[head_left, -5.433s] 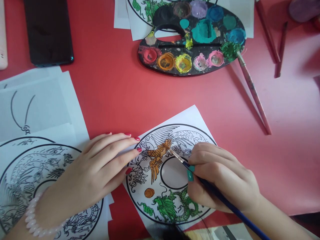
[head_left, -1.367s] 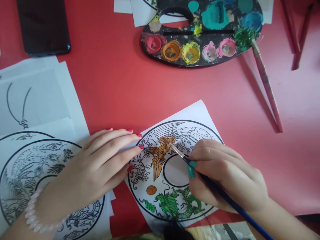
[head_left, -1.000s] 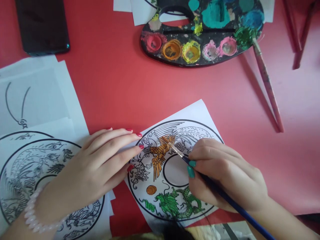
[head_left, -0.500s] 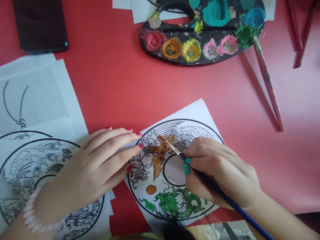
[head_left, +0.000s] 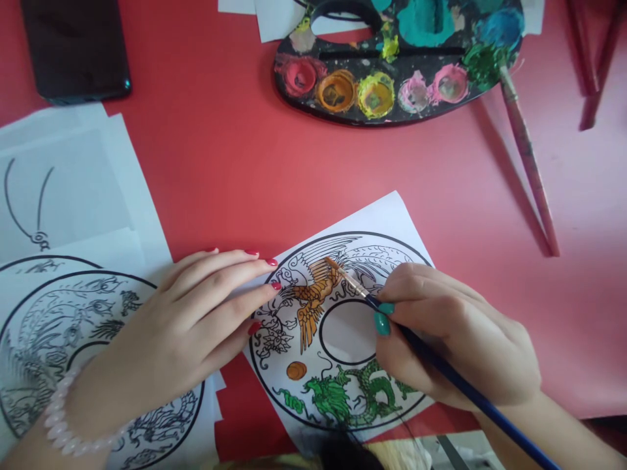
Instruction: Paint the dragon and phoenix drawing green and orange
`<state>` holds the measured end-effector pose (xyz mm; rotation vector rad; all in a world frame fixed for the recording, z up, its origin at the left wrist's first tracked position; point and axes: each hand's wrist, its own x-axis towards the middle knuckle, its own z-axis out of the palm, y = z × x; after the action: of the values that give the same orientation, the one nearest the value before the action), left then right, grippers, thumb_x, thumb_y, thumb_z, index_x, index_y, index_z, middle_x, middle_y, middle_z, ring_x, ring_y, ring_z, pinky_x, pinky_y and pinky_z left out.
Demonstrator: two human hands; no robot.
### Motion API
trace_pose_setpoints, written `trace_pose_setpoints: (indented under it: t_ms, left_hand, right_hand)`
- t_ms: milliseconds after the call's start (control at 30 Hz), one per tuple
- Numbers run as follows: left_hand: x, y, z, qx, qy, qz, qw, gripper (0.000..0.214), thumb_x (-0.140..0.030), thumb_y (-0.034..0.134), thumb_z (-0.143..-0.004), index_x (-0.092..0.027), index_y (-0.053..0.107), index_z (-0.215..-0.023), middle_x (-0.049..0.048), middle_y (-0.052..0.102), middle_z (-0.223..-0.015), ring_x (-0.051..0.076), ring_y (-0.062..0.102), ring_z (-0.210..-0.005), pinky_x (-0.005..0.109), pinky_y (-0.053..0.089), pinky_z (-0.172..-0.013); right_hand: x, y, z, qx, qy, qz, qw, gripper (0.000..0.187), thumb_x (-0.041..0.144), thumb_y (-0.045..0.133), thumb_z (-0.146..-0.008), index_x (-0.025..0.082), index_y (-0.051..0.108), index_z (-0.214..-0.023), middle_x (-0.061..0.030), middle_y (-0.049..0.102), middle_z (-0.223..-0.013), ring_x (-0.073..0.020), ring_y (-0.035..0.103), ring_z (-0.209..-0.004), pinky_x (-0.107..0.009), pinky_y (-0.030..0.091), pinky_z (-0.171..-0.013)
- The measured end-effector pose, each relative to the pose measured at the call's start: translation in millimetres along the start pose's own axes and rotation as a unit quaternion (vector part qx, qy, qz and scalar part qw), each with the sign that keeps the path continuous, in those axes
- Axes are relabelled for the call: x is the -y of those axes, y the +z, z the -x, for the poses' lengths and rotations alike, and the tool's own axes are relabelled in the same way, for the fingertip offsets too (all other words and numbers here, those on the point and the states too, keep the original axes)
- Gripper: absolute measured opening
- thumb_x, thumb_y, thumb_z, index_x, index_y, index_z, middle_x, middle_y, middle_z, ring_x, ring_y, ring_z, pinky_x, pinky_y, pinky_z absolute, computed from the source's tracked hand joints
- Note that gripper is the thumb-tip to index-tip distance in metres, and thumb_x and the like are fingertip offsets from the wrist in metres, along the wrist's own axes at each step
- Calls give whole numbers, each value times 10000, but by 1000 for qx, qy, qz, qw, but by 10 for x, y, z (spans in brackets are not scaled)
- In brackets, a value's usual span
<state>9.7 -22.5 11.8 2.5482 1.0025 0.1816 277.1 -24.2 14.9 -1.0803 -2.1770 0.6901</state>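
Note:
In my right hand (head_left: 455, 333) is a blue-handled paintbrush (head_left: 435, 362), pinched near its metal collar. Its orange-wet tip touches the wing of a bird printed on a white sheet (head_left: 392, 212). The bird's body and part of its wings are painted orange, along with a small ball; the dragon below the centre ring is green. My left hand (head_left: 206, 313) lies flat with fingers stretched, its fingertips on the left edge of that sheet. Under its palm and wrist are other printed sheets (head_left: 39, 307) with unpainted line drawings.
A black paint palette (head_left: 343, 111) with several coloured wells lies at the top of the red table (head_left: 210, 163). A red-handled brush (head_left: 529, 156) leans on its green paint. More brushes (head_left: 582, 52) lie at upper right, a black phone (head_left: 76, 49) at upper left.
My right hand and the blue paintbrush have shifted right, the tip moving up and right along the bird's wing. More of the wing appears orange. My left hand stays in place.

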Motion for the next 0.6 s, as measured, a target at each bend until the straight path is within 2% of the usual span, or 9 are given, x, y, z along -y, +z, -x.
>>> trace_pose_setpoints:
  t_ms: [267, 600]
  left_hand:
    - [9, 5, -11, -8, 3, -1, 1000, 289, -101, 470, -905, -172, 556, -1171, 78, 553, -1271, 251, 448, -1254, 436, 319, -1101]
    - [8, 8, -4, -8, 3, 1, 1000, 286, -100, 462, -908, -162, 554, -1171, 89, 546, -1262, 256, 446, -1245, 450, 324, -1087]
  right_hand:
    - [30, 58, -16, 10, -19, -21, 1000, 303, -88, 456, -683, 203, 429, -761, -20, 512, -632, -138, 499, -618, -296, 467, -552]
    - [16, 14, 2, -2, 6, 26, 1000, 290, -60, 486, -695, 217, 411, -733, -5, 519, -608, -148, 566, -628, -282, 487, -530]
